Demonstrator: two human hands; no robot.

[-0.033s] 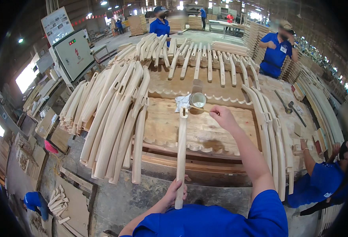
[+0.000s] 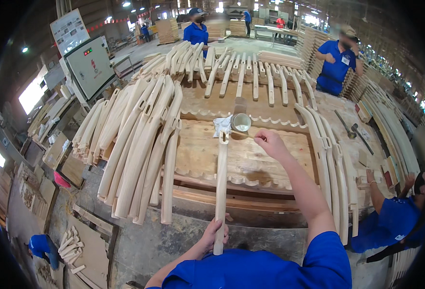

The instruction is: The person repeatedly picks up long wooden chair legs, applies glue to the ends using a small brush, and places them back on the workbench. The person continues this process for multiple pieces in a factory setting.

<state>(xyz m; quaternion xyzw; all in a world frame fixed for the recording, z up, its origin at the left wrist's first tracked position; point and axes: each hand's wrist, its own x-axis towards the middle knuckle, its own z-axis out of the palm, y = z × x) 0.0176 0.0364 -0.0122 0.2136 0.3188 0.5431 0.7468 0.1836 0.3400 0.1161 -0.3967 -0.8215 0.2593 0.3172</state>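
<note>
The head view looks from the wearer's head, above the blue shirt (image 2: pixel 251 269) on the near side of the bench (image 2: pixel 198 154), facing down and forward across it. It is near enough for the bench to fill the middle; the wide fisheye also takes in floor (image 2: pixel 275 241) before the bench and the hall beyond it.

L hand (image 2: pixel 209 236) part. hidden behind wood pc. (image 2: pixel 221 188)
</note>
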